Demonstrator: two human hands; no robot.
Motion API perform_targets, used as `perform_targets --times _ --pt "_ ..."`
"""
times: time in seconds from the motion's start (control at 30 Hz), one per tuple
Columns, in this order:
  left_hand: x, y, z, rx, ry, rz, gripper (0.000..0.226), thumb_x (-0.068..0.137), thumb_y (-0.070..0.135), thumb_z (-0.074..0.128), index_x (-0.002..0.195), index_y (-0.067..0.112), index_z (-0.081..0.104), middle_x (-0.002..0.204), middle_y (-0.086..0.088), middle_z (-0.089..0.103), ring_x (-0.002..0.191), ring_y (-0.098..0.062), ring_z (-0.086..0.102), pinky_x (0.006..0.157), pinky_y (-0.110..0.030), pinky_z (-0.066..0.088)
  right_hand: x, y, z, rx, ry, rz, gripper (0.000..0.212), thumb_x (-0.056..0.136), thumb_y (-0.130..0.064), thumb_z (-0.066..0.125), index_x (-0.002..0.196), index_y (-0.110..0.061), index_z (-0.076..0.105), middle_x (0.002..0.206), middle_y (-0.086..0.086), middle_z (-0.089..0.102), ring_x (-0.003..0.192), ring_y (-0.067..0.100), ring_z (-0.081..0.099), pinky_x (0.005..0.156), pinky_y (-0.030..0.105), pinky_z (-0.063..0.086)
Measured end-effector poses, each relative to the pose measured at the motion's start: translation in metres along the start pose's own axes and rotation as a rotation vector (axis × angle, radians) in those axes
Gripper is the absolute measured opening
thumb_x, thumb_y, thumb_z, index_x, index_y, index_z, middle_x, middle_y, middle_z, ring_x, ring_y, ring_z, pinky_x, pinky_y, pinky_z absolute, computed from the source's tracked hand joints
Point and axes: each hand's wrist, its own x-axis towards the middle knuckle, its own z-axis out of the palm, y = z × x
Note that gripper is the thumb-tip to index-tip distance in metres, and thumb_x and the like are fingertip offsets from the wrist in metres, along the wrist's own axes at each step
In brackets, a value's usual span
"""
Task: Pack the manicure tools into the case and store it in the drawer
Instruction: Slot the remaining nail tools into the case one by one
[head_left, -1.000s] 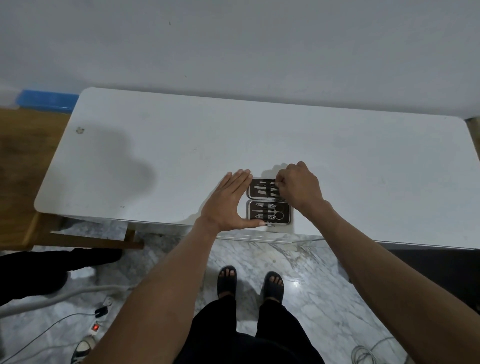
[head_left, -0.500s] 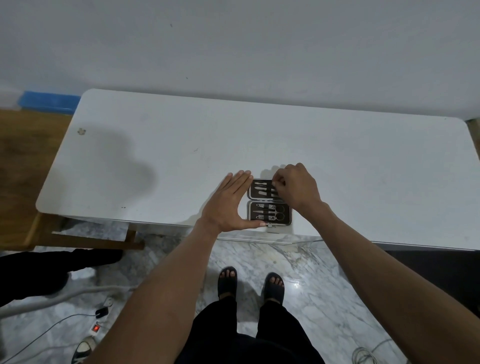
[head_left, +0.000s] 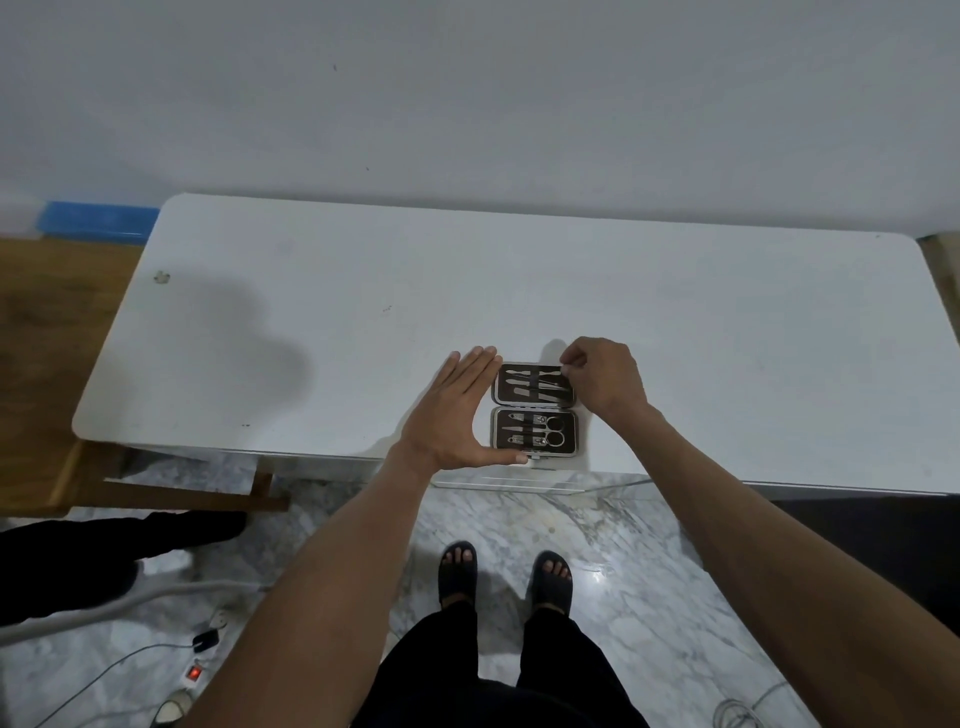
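Where the white tabletop (head_left: 363, 322) meets its near edge, the manicure case (head_left: 535, 409) lies open, two halves stacked front to back, tools lying left-right. The left hand (head_left: 457, 415) rests flat, fingers straight, framing the case's left side and near edge. The right hand (head_left: 602, 376) pinches a thin tool (head_left: 553, 383) at the far half's right end.

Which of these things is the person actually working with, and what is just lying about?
Part of the job:
manicure case, open on the white table
tools inside it
left hand
right hand

Lying about:
blue box
power strip on the floor
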Motion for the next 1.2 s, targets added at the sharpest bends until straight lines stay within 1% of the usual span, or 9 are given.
perform_targets --times 0.13,0.27,0.4,0.57,0.7,0.83,1.0,1.07,1.2 --pt "0.0 0.0 -0.001 -0.001 -0.016 -0.013 0.134 0.072 0.091 0.064 0.165 0.003 0.025 0.174 -0.009 0.023 0.164 -0.018 0.013 0.133 -0.048 0.012 0.001 -0.002 -0.002 0.062 0.003 -0.008 0.016 0.087 -0.007 0.058 0.094 -0.015 0.07 0.094 0.001 0.07 0.09 0.02 0.063 0.077 0.028 0.046" --pt "0.0 0.002 -0.003 -0.017 -0.033 -0.045 0.133 0.074 0.09 0.064 0.167 0.006 0.021 0.175 -0.007 0.021 0.164 -0.016 0.012 0.134 -0.043 0.007 0.002 -0.002 -0.008 0.058 -0.022 -0.093 0.02 0.091 -0.007 0.057 0.104 -0.013 0.072 0.099 0.002 0.07 0.094 0.018 0.06 0.083 0.029 0.046" --pt "0.0 0.005 -0.004 -0.053 -0.033 -0.076 0.127 0.079 0.084 0.067 0.167 0.008 0.017 0.175 -0.006 0.021 0.163 -0.014 0.011 0.134 -0.038 0.003 0.0 0.001 -0.014 0.119 -0.012 -0.144 0.019 0.091 -0.004 0.057 0.098 -0.011 0.073 0.094 0.001 0.07 0.088 0.018 0.061 0.079 0.029 0.046" --pt "0.001 0.005 -0.003 -0.083 -0.017 -0.076 0.118 0.084 0.076 0.071 0.166 0.008 0.02 0.172 -0.008 0.029 0.163 -0.017 0.017 0.134 -0.039 0.005 -0.007 0.004 -0.017 0.214 0.009 -0.178 0.018 0.09 -0.003 0.059 0.095 -0.014 0.071 0.091 -0.003 0.066 0.08 0.014 0.06 0.075 0.023 0.044" --pt "0.001 0.006 -0.005 -0.11 -0.007 -0.099 0.119 0.086 0.07 0.073 0.167 0.007 0.014 0.174 -0.006 0.021 0.163 -0.018 0.014 0.133 -0.029 -0.003 -0.013 0.007 -0.018 0.309 0.028 -0.195 0.018 0.088 -0.003 0.06 0.092 -0.016 0.071 0.092 0.0 0.072 0.084 0.014 0.064 0.076 0.022 0.048" --pt "0.001 0.008 -0.006 -0.133 0.015 -0.1 0.111 0.09 0.064 0.072 0.168 0.012 0.012 0.17 0.006 0.016 0.158 -0.007 0.005 0.128 -0.02 -0.01 -0.02 0.01 -0.022 0.338 0.032 -0.223 0.015 0.086 -0.003 0.064 0.091 -0.016 0.072 0.089 -0.002 0.073 0.081 0.013 0.065 0.075 0.019 0.05" --pt "0.0 0.004 -0.002 -0.118 -0.002 -0.062 0.1 0.095 0.071 0.059 0.166 0.012 0.021 0.172 -0.006 0.031 0.162 -0.021 0.017 0.133 -0.035 -0.003 -0.029 0.016 -0.024 0.341 0.049 -0.237 0.015 0.083 -0.001 0.069 0.093 -0.012 0.074 0.088 -0.001 0.072 0.076 0.002 0.064 0.071 0.011 0.049" --pt "0.0 0.003 0.0 -0.122 -0.008 -0.067 0.099 0.093 0.075 0.054 0.163 0.011 0.025 0.17 -0.008 0.035 0.162 -0.021 0.018 0.134 -0.037 -0.003 -0.034 0.017 -0.023 0.315 0.067 -0.272 0.016 0.082 -0.001 0.07 0.094 -0.011 0.073 0.091 0.001 0.072 0.078 0.0 0.064 0.072 0.015 0.052" --pt "0.0 0.003 0.001 -0.133 0.0 -0.065 0.1 0.091 0.077 0.053 0.162 0.01 0.03 0.167 -0.009 0.04 0.162 -0.022 0.021 0.134 -0.037 -0.004 -0.044 0.02 -0.019 0.206 0.098 -0.409 0.019 0.082 0.001 0.069 0.096 -0.012 0.072 0.093 0.003 0.07 0.084 0.017 0.067 0.077 0.031 0.057"
